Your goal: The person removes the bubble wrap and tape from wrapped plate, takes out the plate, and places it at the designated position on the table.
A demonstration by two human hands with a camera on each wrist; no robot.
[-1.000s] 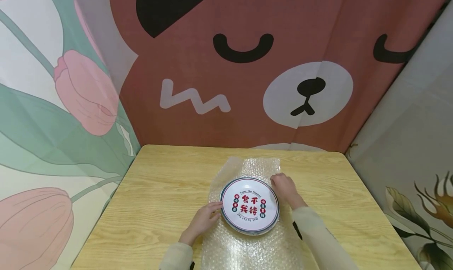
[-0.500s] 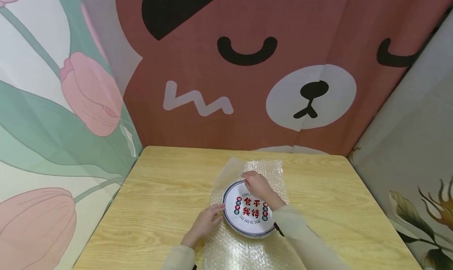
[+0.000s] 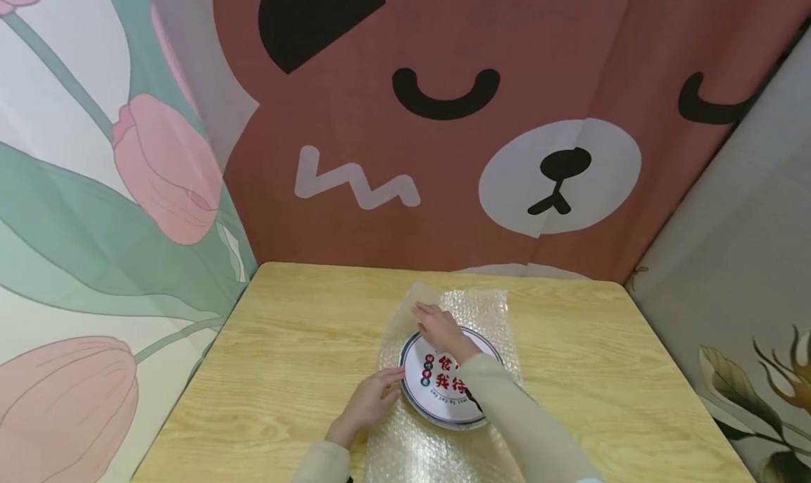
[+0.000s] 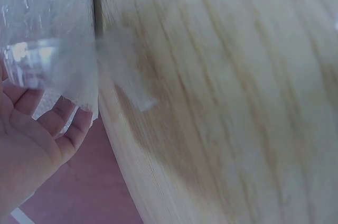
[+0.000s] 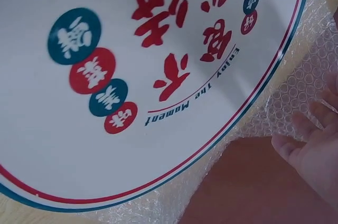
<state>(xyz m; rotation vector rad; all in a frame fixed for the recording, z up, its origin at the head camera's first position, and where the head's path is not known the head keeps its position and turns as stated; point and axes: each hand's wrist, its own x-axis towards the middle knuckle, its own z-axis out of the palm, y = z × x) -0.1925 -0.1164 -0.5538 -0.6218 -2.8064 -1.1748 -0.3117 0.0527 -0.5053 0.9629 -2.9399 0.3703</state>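
Observation:
A round white plate (image 3: 437, 402) with a blue-and-red rim and red lettering lies on a long sheet of bubble wrap (image 3: 418, 451). My left hand (image 3: 367, 402) rests at the plate's left edge, fingertips by the rim. In the left wrist view, the left hand's fingers (image 4: 74, 129) lie loosely against clear wrap. My right hand (image 3: 441, 329) reaches across the plate's far side, over the wrap's far left part. The right wrist view has that hand (image 5: 317, 145) with extended fingers at the bubble wrap (image 5: 296, 89), beyond the plate rim. My right forearm hides part of the plate.
The wood-grain table (image 3: 285, 342) extends on both sides of the wrap. A brown bear-print curtain (image 3: 355, 236) hangs behind its far edge. Floral cloths hang at the left and right.
My right hand has moved from the plate's right edge leftward across its far side to the wrap's far left part. My left hand stays at the plate's left edge.

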